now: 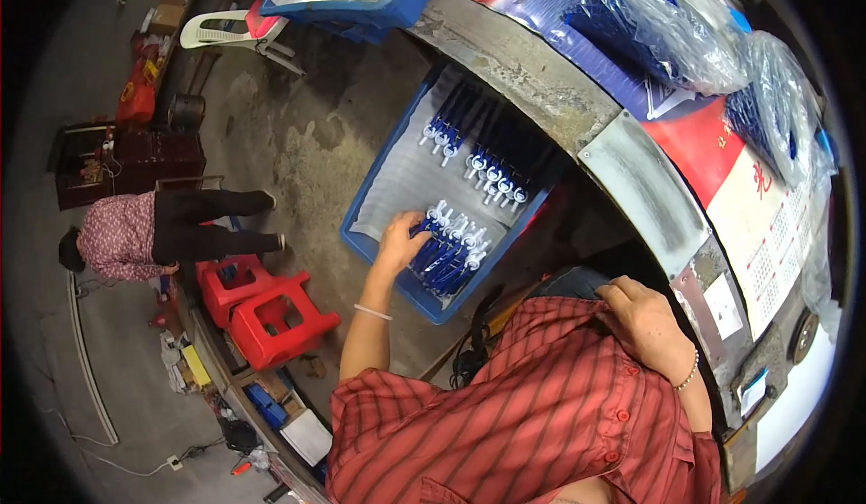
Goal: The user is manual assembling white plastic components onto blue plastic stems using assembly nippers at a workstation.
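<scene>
two red plastic stools [266, 310] stand on the floor near a bending person [135, 233] and a white chair [236, 33].

left hand [399, 240]: arm stretched forward, fingers curled down | right hand [642, 316]: arm bent, resting against torso

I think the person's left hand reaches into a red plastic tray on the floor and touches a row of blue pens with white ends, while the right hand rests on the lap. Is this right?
Not quite: the tray is blue, not red. In the head view the left hand reaches into the blue plastic tray on the floor and touches a row of blue pens with white ends, while the right hand rests on the lap.
</scene>
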The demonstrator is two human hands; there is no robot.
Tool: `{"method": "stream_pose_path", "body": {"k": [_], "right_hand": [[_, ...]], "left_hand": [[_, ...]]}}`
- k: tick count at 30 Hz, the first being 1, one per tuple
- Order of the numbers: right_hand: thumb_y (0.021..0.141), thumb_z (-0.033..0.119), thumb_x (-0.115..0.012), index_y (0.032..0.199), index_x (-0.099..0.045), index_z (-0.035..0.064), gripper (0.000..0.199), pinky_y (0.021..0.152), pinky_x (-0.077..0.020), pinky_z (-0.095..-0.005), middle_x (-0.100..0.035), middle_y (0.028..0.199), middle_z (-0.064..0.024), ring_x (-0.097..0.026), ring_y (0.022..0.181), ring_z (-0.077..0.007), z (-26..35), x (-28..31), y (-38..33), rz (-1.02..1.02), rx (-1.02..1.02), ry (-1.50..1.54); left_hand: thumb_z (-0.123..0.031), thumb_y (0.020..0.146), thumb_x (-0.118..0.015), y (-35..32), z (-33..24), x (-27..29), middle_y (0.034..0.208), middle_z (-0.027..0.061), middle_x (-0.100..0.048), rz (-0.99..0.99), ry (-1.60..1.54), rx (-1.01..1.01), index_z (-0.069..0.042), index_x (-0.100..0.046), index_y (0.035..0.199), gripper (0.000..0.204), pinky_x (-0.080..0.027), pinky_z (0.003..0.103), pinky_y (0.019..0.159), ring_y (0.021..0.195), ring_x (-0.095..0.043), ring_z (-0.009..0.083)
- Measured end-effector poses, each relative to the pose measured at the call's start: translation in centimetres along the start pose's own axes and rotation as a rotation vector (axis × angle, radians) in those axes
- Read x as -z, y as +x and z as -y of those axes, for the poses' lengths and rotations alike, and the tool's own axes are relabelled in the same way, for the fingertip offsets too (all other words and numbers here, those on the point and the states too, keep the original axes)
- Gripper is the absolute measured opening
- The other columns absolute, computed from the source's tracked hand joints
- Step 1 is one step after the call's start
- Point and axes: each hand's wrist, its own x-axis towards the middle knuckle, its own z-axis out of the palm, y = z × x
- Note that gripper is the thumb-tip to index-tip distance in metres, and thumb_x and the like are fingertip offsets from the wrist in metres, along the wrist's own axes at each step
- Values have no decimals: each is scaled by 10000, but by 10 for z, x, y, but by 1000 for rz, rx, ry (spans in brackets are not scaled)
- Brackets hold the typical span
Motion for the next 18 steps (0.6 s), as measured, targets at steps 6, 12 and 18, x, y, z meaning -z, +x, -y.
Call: {"method": "stream_pose_path", "body": {"k": [6,12,18], "right_hand": [[738,84,-659,959,-559,4,256,666,-485,-381,-561,873,-139,-579,783,-324,-3,-9,-15,-9,-73,-19],[743,96,-655,966,-544,4,265,648,-476,-387,-539,827,-138,-564,767,-318,-4,-8,-20,21,-46,-16],[781,125,-643,1010,-549,5,275,665,-476,-375,-550,828,-144,-572,776,-325,0,-4,-9,31,78,97]], "left_hand": [[-141,685,-748,4,-5,4,756,71,-559,129,67,-25,-9,-511,813,300,-448,317,644,684,-527,177],[-108,711,-745,-14,-30,45,738,3,-543,50,-4,95,-41,-506,857,288,-415,236,600,640,-483,89],[41,778,-625,-35,-167,71,811,26,-560,-327,-801,-121,-31,-496,979,249,-479,261,698,720,-571,134]]}}
